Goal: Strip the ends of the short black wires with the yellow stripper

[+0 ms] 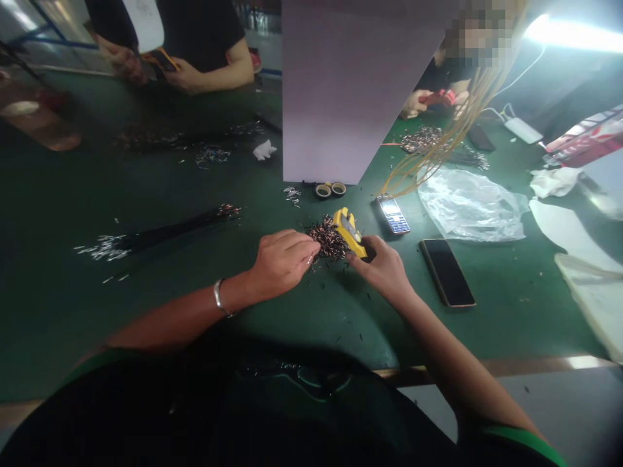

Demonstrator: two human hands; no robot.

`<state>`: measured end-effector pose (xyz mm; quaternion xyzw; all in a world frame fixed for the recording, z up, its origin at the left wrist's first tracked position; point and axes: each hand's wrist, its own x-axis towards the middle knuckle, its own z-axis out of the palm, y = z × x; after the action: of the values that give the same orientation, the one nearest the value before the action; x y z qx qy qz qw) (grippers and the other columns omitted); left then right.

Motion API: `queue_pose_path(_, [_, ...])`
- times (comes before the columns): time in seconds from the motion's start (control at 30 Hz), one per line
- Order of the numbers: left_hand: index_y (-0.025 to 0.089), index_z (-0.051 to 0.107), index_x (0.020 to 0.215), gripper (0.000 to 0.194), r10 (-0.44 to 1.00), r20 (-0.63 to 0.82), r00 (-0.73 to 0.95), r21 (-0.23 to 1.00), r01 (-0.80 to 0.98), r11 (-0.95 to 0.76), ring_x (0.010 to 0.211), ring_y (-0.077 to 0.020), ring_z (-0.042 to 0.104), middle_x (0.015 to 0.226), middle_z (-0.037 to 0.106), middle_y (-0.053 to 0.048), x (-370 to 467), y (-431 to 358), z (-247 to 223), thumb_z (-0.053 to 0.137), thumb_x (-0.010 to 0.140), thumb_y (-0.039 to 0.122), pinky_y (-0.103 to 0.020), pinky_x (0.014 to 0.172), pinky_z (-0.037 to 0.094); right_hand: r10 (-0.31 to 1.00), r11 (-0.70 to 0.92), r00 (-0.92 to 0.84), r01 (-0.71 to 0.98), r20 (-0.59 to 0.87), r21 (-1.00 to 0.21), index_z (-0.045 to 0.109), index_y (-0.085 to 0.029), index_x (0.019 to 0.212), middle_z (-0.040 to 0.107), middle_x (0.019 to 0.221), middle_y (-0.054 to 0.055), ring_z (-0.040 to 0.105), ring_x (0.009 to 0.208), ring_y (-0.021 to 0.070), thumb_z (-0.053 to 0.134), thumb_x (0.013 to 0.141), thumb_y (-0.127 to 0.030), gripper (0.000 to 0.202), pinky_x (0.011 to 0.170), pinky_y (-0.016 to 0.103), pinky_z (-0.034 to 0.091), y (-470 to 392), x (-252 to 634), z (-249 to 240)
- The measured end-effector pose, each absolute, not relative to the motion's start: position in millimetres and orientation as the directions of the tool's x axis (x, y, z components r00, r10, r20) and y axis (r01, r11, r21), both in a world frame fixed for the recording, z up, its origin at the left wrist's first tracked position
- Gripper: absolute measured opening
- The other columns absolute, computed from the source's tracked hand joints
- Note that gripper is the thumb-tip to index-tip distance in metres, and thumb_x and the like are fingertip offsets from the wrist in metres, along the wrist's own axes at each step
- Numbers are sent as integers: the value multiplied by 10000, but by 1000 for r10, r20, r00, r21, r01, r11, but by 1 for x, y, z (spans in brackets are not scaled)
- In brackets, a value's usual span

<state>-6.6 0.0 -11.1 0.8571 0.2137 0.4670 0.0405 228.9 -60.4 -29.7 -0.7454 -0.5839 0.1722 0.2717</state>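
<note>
My right hand (387,266) is wrapped around a yellow and grey wire stripper (348,232), whose head points up and away from me. Beneath and beside the tool lies a heap of short black scraps with copper-coloured bits (328,240). My left hand (287,259) is closed in a pinch at the heap's left edge. A small silvery glint shows by its fingers, but what they hold is too small to make out. Left of it, a bundle of thin black wires (170,232) lies on the green table (292,337), with silvery ends left and coppery ends right.
A keypad phone (393,215), a dark smartphone (446,272) and a clear plastic bag (472,204) lie to the right. Two tape rolls (331,190) sit below an upright pale panel (335,91). Co-workers across the table hold tools near more wire piles (423,139).
</note>
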Motion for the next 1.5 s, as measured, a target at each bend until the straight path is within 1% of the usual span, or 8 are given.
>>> queue_pose_path(0.23, [200, 654, 929, 141, 348, 805, 480, 207, 324, -923, 691, -123, 659, 820, 737, -20, -7, 0, -10, 593, 873, 86, -255, 641, 544, 974, -119, 164, 956, 157, -267, 677, -183, 996, 696, 912, 115, 601, 805, 268, 635, 782, -424, 325, 664, 337, 385, -78, 236, -54])
queue_pose_path(0.47, [188, 639, 966, 171, 279, 814, 510, 121, 321, -939, 697, -133, 654, 835, 727, -34, -7, -1, -11, 593, 857, 64, -255, 630, 549, 994, -10, 26, 989, 109, -148, 676, -160, 1020, 684, 922, 143, 593, 826, 288, 577, 848, -390, 304, 689, 361, 387, -84, 232, -38])
queue_pose_path(0.53, [190, 642, 972, 171, 277, 809, 518, 115, 322, -940, 705, -131, 659, 844, 728, -32, -6, -1, -12, 588, 863, 70, -253, 635, 553, 988, 26, 7, 977, 154, -210, 676, -163, 1030, 697, 938, 147, 609, 857, 297, 553, 873, -384, 297, 717, 379, 413, -85, 228, -30])
queue_pose_path(0.7, [186, 649, 950, 126, 273, 797, 539, 118, 305, -945, 715, -129, 672, 841, 727, -30, -5, -3, -12, 597, 881, 94, -251, 657, 564, 958, 226, -63, 762, 279, -606, 680, -191, 1025, 731, 904, 101, 676, 828, 238, 557, 924, -402, 264, 778, 369, 500, -79, 209, -11])
queue_pose_path(0.9, [176, 665, 958, 122, 286, 789, 543, 147, 285, -947, 727, -130, 682, 849, 745, -40, -5, -4, -13, 599, 888, 99, -250, 673, 563, 932, 335, -133, 670, 337, -663, 679, -204, 877, 707, 789, 67, 650, 716, 189, 499, 951, -284, 211, 706, 320, 495, -66, 198, -8])
queue_pose_path(1.23, [179, 740, 778, 113, 777, 498, 385, 649, 428, -628, 611, -103, 635, 684, 719, -11, -11, 8, 7, 655, 852, 194, -214, 583, 476, 951, 274, -79, 659, 298, -701, 570, -200, 637, 565, 519, -18, 502, 466, 110, 528, 958, -308, 341, 507, 254, 394, -69, 207, -19])
queue_pose_path(1.37, [164, 750, 782, 116, 895, 328, 303, 788, 434, -436, 587, -96, 612, 674, 713, -21, -8, 8, 6, 647, 818, 203, -212, 560, 472, 919, 368, -175, 708, 354, -602, 678, -176, 956, 716, 817, 81, 664, 721, 194, 537, 960, -366, 236, 700, 327, 523, -66, 205, -24])
queue_pose_path(1.5, [146, 740, 780, 108, 965, 91, 246, 930, 325, -171, 506, -77, 574, 614, 685, -10, -6, 12, 5, 652, 769, 209, -202, 506, 480, 948, 235, -116, 882, 296, -408, 615, -145, 1229, 702, 1091, 179, 659, 984, 337, 609, 883, -426, 446, 843, 484, 533, -68, 218, -37])
